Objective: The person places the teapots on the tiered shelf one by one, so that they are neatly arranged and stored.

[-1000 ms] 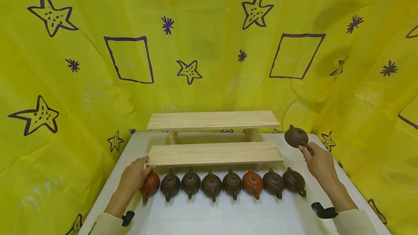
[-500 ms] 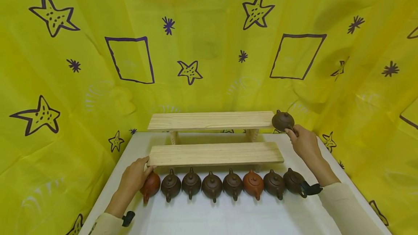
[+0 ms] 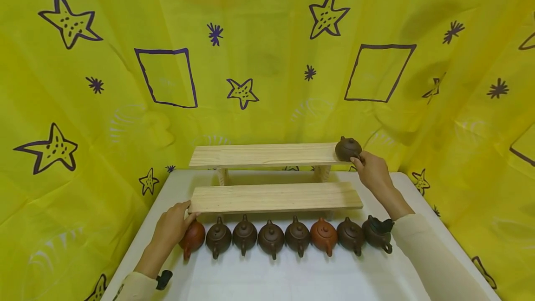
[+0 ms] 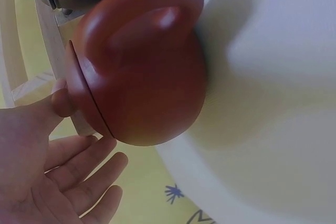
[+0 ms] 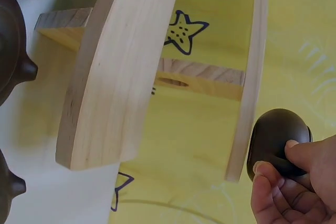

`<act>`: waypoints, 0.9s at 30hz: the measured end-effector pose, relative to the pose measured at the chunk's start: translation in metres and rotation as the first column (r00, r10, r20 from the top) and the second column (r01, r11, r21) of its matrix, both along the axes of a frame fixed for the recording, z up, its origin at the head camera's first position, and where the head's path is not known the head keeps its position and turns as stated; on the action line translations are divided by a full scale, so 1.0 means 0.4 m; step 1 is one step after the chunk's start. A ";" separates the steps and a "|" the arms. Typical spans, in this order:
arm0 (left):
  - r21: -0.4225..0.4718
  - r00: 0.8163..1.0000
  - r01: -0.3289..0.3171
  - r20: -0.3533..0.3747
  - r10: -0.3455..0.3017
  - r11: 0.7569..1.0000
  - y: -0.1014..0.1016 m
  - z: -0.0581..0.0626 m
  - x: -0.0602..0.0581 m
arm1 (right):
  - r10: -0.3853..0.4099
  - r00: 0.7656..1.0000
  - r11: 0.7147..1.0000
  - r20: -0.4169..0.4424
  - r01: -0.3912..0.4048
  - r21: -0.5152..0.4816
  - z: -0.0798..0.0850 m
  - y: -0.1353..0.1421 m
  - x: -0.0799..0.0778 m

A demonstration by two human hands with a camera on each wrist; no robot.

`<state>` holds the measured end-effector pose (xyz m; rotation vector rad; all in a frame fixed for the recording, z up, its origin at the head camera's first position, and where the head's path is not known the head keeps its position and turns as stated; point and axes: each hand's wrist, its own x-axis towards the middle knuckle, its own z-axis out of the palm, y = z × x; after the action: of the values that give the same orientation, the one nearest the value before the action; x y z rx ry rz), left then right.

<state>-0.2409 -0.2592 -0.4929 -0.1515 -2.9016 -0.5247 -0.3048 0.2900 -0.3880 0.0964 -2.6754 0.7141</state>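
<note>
Here, white table [image 3: 267, 278], yellow starry backdrop [image 3: 276, 41] — right hand [image 3: 373, 171] pinching teapot [image 3: 348, 149], left hand [image 3: 169, 226] loose.

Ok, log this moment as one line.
right hand: holds brown teapot at right end of upper shelf | left hand: at left end of lower shelf | eight teapots: row in front

dk-brn teapots [image 3: 348, 149], red-brn teapots [image 3: 323, 232], lt-tan shelves [image 3: 276, 197], wht tabletop [image 3: 271, 278], yel backdrop [image 3: 271, 59] w/ purple stars [image 3: 329, 16]

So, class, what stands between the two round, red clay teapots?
Four round, dark brown clay teapots, side by side, as the head view shows.
</note>
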 end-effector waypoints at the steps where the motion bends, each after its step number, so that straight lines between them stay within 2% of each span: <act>1: 0.000 1.000 -0.001 0.001 0.001 1.000 0.000 0.000 0.000 | 0.001 1.000 1.000 0.001 -0.001 0.001 -0.001 -0.003 -0.003; 17: 0.008 1.000 0.005 -0.018 -0.005 1.000 0.003 -0.006 0.000 | -0.001 0.998 1.000 0.069 0.000 0.013 0.006 -0.034 -0.035; 22: 0.019 1.000 0.002 -0.006 -0.002 1.000 0.005 -0.003 0.001 | 0.010 0.983 1.000 0.185 -0.013 0.015 0.017 -0.014 -0.023; 27: 0.022 1.000 -0.003 -0.002 0.003 1.000 0.005 0.003 0.006 | 0.000 0.948 0.999 0.319 -0.013 0.040 0.008 0.032 0.014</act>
<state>-0.2383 -0.2574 -0.4919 -0.1447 -2.8926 -0.5547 -0.2993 0.3027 -0.3849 -0.0007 -3.0001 0.7297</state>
